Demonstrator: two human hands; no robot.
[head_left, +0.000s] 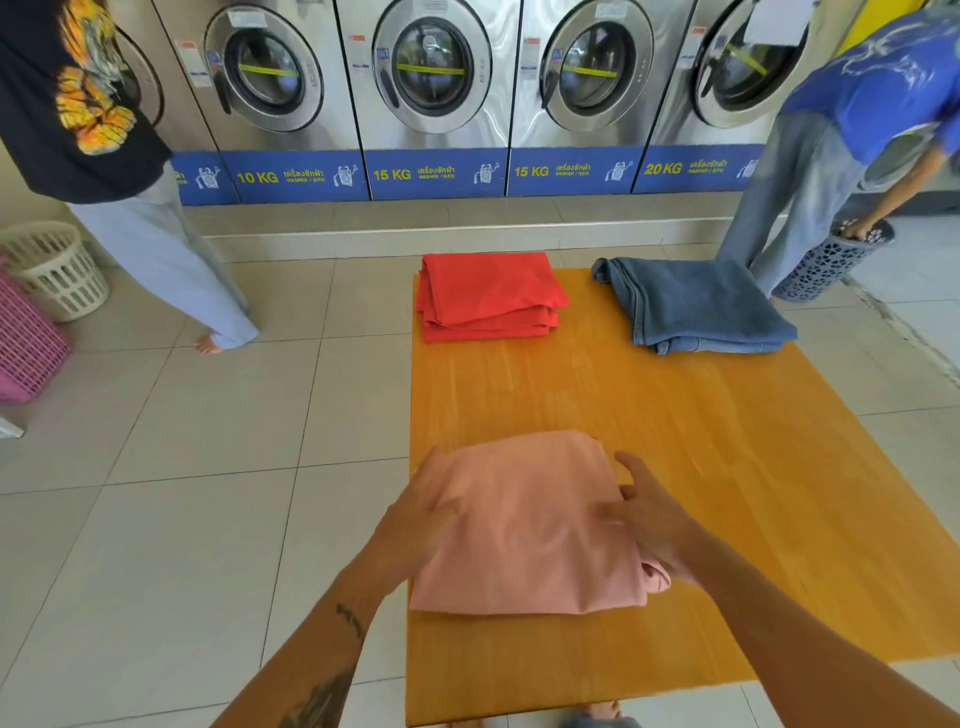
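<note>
A folded pale pink garment (530, 525) lies near the front of an orange wooden table (727, 467). My left hand (421, 514) rests on the garment's left edge with fingers spread. My right hand (649, 519) lies on its right side, fingers straight and pressing the cloth, with a bunched bit of pink fabric showing under the palm. A folded red garment (488, 296) sits at the table's far left. Folded blue jeans (696, 306) sit at the far right.
A row of front-loading washing machines (436, 93) lines the back wall. A person in a black shirt (78, 93) stands at left near a white basket (57, 270) and a pink basket (26, 343). Another person in blue (872, 104) bends over a dark basket (836, 260) at right.
</note>
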